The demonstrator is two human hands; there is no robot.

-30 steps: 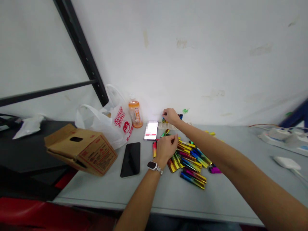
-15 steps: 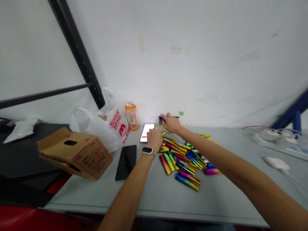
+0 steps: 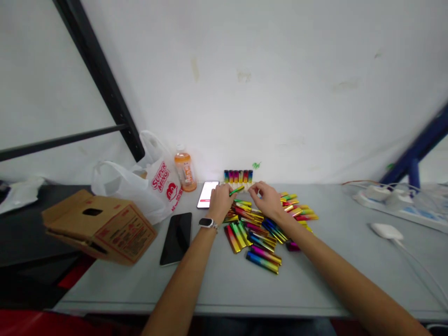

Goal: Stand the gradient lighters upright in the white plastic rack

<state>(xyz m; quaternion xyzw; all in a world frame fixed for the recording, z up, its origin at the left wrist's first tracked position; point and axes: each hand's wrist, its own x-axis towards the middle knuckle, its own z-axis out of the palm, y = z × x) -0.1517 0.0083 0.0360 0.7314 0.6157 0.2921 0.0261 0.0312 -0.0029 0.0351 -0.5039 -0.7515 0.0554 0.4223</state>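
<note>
My left hand (image 3: 221, 201), wearing a watch, is closed on a slim green-and-gold lighter (image 3: 237, 190) that sticks out to the right from its fingers. To its right, my right hand (image 3: 265, 199) is curled with thumb and fingertips drawn together; whether anything is in them I cannot make out. Behind the hands, several shiny colour-fading lighters (image 3: 238, 176) stand upright in a row in a pale tray (image 3: 257, 185), partly hidden by the hands. A loose heap of similar metallic lighters (image 3: 257, 231) lies below and between my forearms.
Left of the hands are a lit phone (image 3: 207, 193), a dark tablet-like device (image 3: 177, 238), an orange drink bottle (image 3: 185, 170), a white plastic bag (image 3: 150, 186) and an open cardboard box (image 3: 101, 226). A power strip (image 3: 402, 205) and white charger (image 3: 387, 231) lie right.
My right hand has come back from the upright row toward me, uncovering the standing lighters. My left hand now shows a green-and-gold lighter in its fingers. The view has shifted slightly.
</note>
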